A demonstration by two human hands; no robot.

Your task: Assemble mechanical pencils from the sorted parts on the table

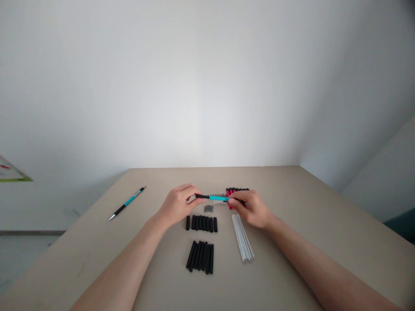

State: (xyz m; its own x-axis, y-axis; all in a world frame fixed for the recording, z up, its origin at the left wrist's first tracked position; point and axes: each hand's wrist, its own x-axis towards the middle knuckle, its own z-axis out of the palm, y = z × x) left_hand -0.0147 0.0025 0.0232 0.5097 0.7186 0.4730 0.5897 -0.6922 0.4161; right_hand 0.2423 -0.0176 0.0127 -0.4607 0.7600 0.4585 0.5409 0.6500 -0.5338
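A pen (218, 198) with a blue barrel and black ends is held level above the table between both hands. The fingers of my left hand (181, 200) pinch its black end on the left. Around the barrel's right part, my right hand (251, 208) is closed, hiding some of that end. Under and behind the pen lie small metal springs (209, 208), silvery tips (220, 195) and a row of red and black pen parts (231, 192), partly covered by my right hand. White ink refills (242, 239) lie just below that hand.
A whole blue and black pen (127, 203) lies at the left of the beige table (279, 276). Short black tubes (204, 223) form a row in the middle, with longer black tubes (201, 257) nearer me. A white wall (201, 86) stands behind the table.
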